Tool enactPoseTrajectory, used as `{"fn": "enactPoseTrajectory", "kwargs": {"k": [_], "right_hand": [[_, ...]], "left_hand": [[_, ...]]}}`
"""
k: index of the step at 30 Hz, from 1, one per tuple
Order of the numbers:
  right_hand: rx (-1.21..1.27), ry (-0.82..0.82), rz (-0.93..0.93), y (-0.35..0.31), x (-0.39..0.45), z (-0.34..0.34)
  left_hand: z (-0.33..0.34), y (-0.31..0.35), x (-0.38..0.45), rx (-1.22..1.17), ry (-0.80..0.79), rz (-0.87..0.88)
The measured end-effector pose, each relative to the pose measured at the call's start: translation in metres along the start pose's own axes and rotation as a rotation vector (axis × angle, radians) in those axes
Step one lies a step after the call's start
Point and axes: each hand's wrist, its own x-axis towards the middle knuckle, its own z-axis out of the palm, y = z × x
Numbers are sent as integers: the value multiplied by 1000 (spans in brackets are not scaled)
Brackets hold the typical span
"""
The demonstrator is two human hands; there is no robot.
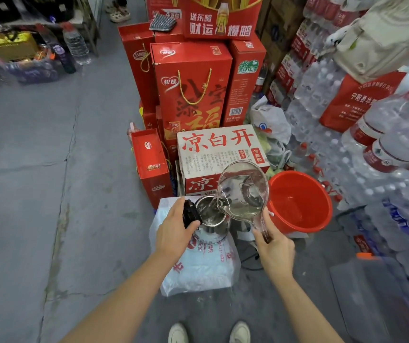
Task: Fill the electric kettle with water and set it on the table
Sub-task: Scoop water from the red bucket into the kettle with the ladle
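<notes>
At lower centre, the left hand (173, 233) curls its fingers round the black handle of the steel kettle (211, 222) — seemingly resting on a white sack (198, 271). The right hand (274, 246) pinches a clear plastic scoop (243, 191), tilted, pouring water in — red bucket (300, 201) just right.

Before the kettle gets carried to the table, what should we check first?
1. Kettle lid open for pouring: ok, the left hand holds the black lid back.
2. Clear scoop tipped over the kettle's mouth by the right hand: ok.
3. Scoop emptied: not ok, water is in it.
4. Kettle full enough: cannot tell, the level inside is unclear.
5. Kettle standing steady: cannot tell; it sits on a soft white plastic pack.
6. Red bucket out of the way: ok, it stands to the right.
</notes>
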Motion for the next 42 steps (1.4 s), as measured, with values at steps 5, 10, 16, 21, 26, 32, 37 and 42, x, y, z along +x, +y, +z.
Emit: {"fn": "enactPoseTrajectory", "kwargs": {"k": [5, 10, 16, 21, 26, 32, 37, 42], "right_hand": [[-74, 43, -64, -4, -3, -2], [-181, 89, -221, -4, -2, -1], [-252, 123, -368, -4, 0, -2], [-316, 143, -440, -4, 2, -2], [-338, 160, -427, -6, 2, -2], [-250, 89, -281, -9, -1, -1], [553, -127, 306, -11, -2, -5], [918, 15, 542, 9, -7, -24]], "left_hand": [[0, -5, 0, 6, -5, -8], [-1, -7, -1, 14, -3, 8], [-2, -6, -2, 14, -8, 23], [-3, -4, -1, 26, -18, 20], [-3, -6, 0, 59, -34, 15], [-3, -6, 1, 82, -32, 36], [-1, -9, 1, 79, -22, 31], [3, -17, -4, 24, 4, 18]]}}
